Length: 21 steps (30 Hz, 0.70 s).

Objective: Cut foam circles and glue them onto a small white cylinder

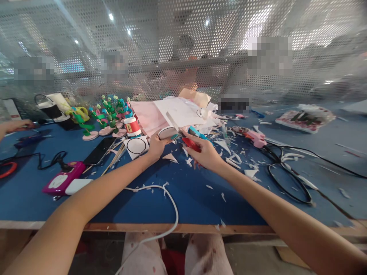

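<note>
My left hand (pixel 157 147) is closed on a round white piece (pixel 168 133) with a dark outline and a bit of teal at its lower edge. My right hand (pixel 207 152) grips red-handled scissors (pixel 191 144), whose grey blade points up and left beside the round piece. Whether blade and piece touch cannot be made out. Left of my left hand lies a white paper square (pixel 136 146) with a black circle drawn on it. A red and white paper cup (pixel 132 126) stands behind that square. White and pink sheets (pixel 177 110) are spread beyond both hands.
Paper scraps (pixel 229 158) litter the blue table (pixel 200 206). Green craft plants (pixel 109 114), a black phone (pixel 100 150) and a magenta device (pixel 64 179) are on the left. A white cable (pixel 174 206) hangs over the front edge. Black cords (pixel 286 194) lie right. Another person's hand (pixel 21 125) is far left.
</note>
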Motion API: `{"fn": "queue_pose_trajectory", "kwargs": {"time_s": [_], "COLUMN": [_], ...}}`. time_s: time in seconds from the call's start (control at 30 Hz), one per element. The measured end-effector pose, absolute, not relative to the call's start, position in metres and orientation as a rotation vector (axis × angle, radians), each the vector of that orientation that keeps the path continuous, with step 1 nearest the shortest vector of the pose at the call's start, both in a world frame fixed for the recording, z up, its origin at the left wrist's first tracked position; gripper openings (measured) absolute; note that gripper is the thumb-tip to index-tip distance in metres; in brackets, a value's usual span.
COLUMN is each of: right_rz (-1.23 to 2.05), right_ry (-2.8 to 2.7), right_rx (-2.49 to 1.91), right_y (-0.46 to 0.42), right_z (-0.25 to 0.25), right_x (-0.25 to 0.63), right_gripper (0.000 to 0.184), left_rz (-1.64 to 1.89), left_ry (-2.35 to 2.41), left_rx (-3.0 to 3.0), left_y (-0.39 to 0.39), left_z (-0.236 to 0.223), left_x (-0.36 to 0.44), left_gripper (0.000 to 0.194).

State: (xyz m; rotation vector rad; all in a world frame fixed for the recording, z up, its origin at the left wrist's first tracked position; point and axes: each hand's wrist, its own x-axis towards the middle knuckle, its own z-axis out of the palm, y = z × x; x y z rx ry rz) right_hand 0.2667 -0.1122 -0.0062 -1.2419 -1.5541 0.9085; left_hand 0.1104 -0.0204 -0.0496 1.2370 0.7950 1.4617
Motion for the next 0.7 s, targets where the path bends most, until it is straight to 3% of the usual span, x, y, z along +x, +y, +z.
{"fn": "queue_pose_trajectory", "kwargs": {"time_s": [0.57,0.7], "right_rz": [0.899,0.933], "right_ry": [-1.567,-1.558], "right_rx": [-1.249,-1.257], "right_y": [-0.115,-0.115], "right_z": [-0.006,-0.008], "right_x": [0.266,0.264], "right_gripper": [0.069,0.070], "left_rz": [1.440,1.449], "left_ry": [0.912,0.939], "left_rx": [1.487,1.449], "left_y": [-0.030,-0.025], "left_z": [-0.040,-0.045], "left_x": [0.109,0.108], "left_gripper": [0.023,0.029]}}
